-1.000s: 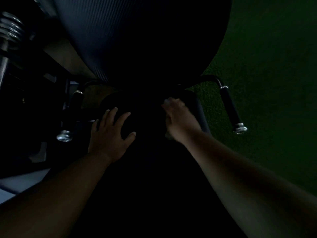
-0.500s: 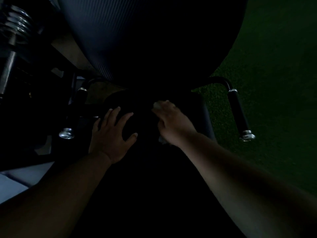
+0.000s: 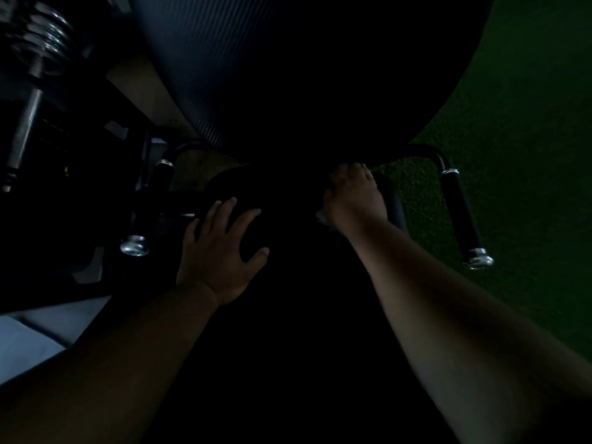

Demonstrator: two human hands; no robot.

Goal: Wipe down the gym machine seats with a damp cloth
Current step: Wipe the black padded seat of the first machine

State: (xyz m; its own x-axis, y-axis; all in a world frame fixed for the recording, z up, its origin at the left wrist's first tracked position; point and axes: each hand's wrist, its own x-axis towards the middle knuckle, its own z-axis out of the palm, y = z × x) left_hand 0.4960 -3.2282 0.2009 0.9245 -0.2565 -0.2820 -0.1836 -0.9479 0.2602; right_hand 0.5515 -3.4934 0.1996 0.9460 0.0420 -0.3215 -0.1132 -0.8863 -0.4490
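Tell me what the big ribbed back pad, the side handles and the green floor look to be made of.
Large dark ribbed back pad: probably vinyl or rubbery upholstery, given its fine parallel ribs and dull sheen. Right black side handle: likely a matte foam or rubber grip on painted metal tube, ending in a shiny chrome-looking cap. Green floor: seemingly artificial turf, with a grainy, tufted texture. Dim light leaves all this uncertain.

Around you, apart from the job:
- Green turf floor [image 3: 519, 129], filling your right side.
- Stack of chromed weight plates [image 3: 48, 33] on a bar, upper left, blurred.
- Two black handle grips with silver end caps: left one [image 3: 150, 206], right one [image 3: 461, 213].
- Pale floor patch [image 3: 22, 334] at lower left.
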